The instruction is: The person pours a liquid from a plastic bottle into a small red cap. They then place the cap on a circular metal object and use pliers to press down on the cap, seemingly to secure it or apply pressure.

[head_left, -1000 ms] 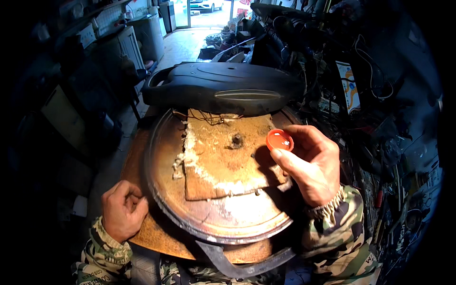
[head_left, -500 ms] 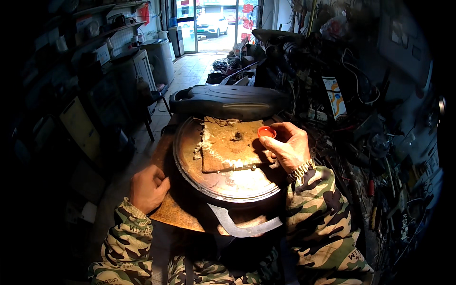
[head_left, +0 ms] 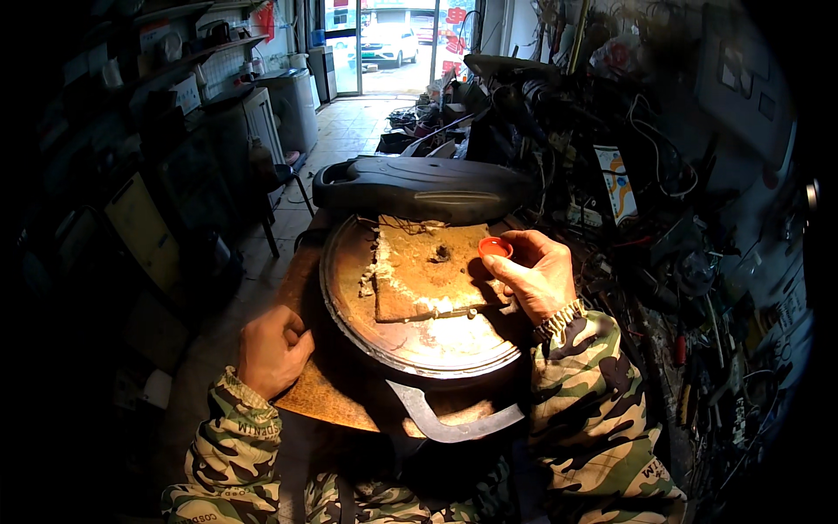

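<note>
Between the thumb and fingers of my right hand (head_left: 543,272) is a small round red cap (head_left: 496,248), its hollow side up. It hovers over the right edge of a square, tan, worn board (head_left: 415,284) with a dark lump (head_left: 442,253) near its middle. That board lies on a round metal pan (head_left: 410,345) with a grey loop handle (head_left: 454,428). Behind it rises a black oval lid-like part (head_left: 428,188). My left hand (head_left: 272,351) is closed beside the pan, at the left edge of the wooden tabletop (head_left: 327,400); its curled fingers hide whatever they may hold.
To the right, a dark heap of parts, cables and tools (head_left: 681,288) crowds close to my arm. A stool (head_left: 284,175) and white cabinets (head_left: 288,105) line the left side. The tiled floor (head_left: 345,131) runs to a glass door with a white car outside.
Very little differs. The pan, the board and my hands appear slightly lower and further right in the picture. My right hand still pinches the red cap.
</note>
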`<state>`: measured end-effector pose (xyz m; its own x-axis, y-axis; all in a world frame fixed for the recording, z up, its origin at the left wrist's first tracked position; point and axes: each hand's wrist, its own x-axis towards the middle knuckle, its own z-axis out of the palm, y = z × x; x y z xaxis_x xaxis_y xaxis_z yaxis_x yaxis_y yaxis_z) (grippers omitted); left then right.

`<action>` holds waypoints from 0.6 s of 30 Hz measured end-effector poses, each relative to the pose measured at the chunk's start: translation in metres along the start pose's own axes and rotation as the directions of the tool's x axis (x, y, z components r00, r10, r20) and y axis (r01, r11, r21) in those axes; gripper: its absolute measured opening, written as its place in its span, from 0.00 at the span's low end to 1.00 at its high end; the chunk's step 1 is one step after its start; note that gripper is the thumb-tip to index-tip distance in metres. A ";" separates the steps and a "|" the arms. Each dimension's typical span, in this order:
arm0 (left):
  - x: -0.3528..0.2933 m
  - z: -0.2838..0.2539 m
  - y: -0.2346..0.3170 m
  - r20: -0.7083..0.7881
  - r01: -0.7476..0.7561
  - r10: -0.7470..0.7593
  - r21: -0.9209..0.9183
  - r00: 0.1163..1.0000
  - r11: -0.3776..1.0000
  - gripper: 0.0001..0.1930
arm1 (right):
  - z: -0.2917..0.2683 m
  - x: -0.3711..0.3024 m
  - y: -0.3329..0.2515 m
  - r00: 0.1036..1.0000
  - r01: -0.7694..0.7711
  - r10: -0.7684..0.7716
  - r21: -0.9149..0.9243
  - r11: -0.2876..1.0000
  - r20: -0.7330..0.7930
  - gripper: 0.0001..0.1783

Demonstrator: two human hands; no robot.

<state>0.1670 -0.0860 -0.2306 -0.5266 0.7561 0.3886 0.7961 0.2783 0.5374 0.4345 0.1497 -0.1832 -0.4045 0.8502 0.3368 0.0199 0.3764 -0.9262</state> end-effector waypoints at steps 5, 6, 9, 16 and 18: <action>-0.001 0.003 -0.004 -0.038 -0.054 0.053 -0.025 0.998 0.998 0.09 | 0.002 0.001 0.005 1.000 0.029 -0.029 0.035 0.999 -0.001 0.27; -0.002 0.003 -0.004 -0.050 -0.076 0.075 -0.020 0.996 0.997 0.08 | 0.002 0.000 0.005 1.000 0.020 -0.020 0.031 0.999 -0.002 0.27; -0.002 0.000 0.000 -0.039 -0.054 0.053 -0.038 0.998 0.998 0.08 | 0.001 0.000 0.001 1.000 0.012 -0.012 0.004 1.000 -0.006 0.27; -0.002 0.000 0.000 -0.012 -0.026 0.026 -0.033 1.000 0.999 0.11 | 0.000 0.002 0.005 1.000 0.002 -0.002 0.004 1.000 0.001 0.27; -0.002 -0.002 0.001 -0.016 -0.026 0.026 -0.025 1.000 0.999 0.11 | 0.000 0.002 0.005 1.000 0.012 -0.012 0.009 1.000 0.000 0.27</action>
<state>0.1678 -0.0880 -0.2297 -0.5104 0.7536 0.4142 0.8020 0.2433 0.5456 0.4342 0.1532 -0.1872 -0.4050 0.8456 0.3477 0.0066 0.3830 -0.9237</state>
